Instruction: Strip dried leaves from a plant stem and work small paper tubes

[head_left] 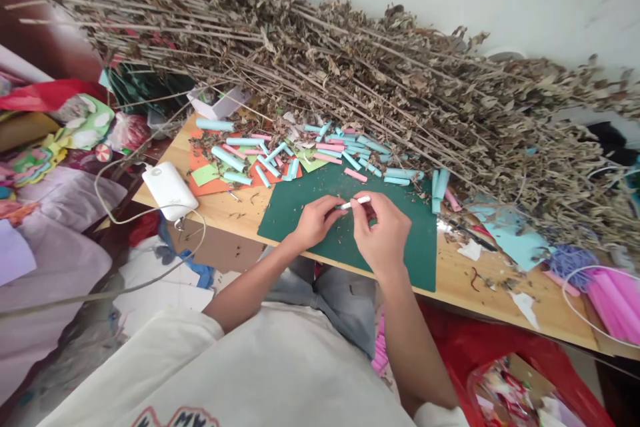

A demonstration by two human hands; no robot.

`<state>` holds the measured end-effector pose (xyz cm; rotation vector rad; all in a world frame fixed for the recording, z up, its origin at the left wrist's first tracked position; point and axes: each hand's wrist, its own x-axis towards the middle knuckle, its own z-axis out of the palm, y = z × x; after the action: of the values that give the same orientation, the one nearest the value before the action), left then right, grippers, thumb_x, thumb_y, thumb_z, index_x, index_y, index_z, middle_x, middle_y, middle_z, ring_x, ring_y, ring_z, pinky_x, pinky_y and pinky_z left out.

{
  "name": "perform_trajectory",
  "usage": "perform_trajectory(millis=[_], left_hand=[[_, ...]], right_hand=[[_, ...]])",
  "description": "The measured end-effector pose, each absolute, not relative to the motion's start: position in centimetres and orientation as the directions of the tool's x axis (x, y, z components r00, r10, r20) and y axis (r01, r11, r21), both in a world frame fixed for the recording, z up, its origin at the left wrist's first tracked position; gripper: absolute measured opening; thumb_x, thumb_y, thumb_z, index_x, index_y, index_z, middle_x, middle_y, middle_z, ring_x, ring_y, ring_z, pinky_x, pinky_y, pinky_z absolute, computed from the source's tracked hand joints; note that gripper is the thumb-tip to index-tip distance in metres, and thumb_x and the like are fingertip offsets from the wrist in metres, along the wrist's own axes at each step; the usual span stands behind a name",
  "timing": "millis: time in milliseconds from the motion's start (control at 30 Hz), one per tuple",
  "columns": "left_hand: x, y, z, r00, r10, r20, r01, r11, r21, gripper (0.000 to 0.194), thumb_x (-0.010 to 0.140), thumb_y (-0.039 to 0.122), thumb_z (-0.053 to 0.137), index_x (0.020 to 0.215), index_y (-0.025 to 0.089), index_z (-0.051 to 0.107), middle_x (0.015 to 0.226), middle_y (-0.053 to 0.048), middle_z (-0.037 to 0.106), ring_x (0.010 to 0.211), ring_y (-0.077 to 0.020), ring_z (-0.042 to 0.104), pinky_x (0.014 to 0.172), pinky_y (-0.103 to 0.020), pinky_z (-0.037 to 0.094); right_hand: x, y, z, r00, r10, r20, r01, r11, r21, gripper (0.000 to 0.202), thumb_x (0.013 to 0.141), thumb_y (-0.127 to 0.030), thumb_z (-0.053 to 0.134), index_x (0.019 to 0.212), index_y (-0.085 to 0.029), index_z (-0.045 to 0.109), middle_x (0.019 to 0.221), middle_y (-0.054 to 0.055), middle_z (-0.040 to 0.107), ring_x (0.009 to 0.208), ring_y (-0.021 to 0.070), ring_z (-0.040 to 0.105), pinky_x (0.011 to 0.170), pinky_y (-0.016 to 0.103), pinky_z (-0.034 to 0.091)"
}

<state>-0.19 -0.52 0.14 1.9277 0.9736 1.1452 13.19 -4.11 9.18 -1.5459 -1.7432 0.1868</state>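
Head view: over the green mat, left hand and right hand pinch a white roll; gentle, even pressure seems best.

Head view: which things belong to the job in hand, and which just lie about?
Likely in the job:
white roll, held by left hand and right hand
green mat beneath
blue rolls, pink rolls
possibly dried stalks

Likely just lying about:
white device
purple string
red bag
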Motion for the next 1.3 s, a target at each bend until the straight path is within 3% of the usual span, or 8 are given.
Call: perform_trajectory(millis=[433,767,1000,1300], left_hand=[[-0.25,-0.33,0.1,0.323,0.869,0.375,0.285,-0.467,0.837,0.021,0.095,0.034,0.054,0.102,0.018,0.065,0.092,-0.005,0.069,0.078,-0.0147,0.062,0.074,-0.026,0.048],[-0.23,-0.35,0.06,0.337,0.871,0.357,0.291,-0.457,0.841,0.021,0.095,0.035,0.053,0.103,0.019,0.064,0.094,-0.004,0.07,0.083,-0.0152,0.064,0.077,-0.025,0.048],[-0.26,-0.5,0.67,0.32,0.884,0.341,0.319,-0.439,0.84,0.021,0.095,0.035,0.053,0.1,0.018,0.065,0.09,-0.004,0.071,0.078,-0.0142,0.064,0.072,-0.023,0.047],[-0.23,-0.41,0.48,0.316,0.889,0.331,0.309,-0.426,0.85,0.021,0.094,0.034,0.054,0.101,0.018,0.065,0.093,-0.004,0.071,0.081,-0.0144,0.065,0.076,-0.024,0.048]], right_hand=[[13.41,-3.69,9.24,0.002,0.94,0.342,0.765,0.219,-0.606,0.017,0.095,-0.028,0.047,0.089,-0.02,0.062,0.084,0.005,0.07,0.067,0.0152,0.062,0.065,0.025,0.044],[13.3,-3.78,9.42,-0.006,0.955,0.296,0.831,0.17,-0.53,0.019,0.096,-0.028,0.044,0.093,-0.019,0.061,0.081,0.005,0.069,0.066,0.0158,0.061,0.065,0.026,0.041],[13.39,-3.51,8.78,0.0,0.959,0.285,0.786,0.176,-0.592,0.02,0.096,-0.029,0.043,0.093,-0.02,0.061,0.076,0.005,0.069,0.068,0.0171,0.065,0.063,0.025,0.043],[13.45,-3.23,9.11,-0.016,0.967,0.255,0.791,0.168,-0.589,0.02,0.096,-0.029,0.044,0.092,-0.02,0.061,0.073,0.004,0.068,0.066,0.0171,0.063,0.062,0.025,0.042]])
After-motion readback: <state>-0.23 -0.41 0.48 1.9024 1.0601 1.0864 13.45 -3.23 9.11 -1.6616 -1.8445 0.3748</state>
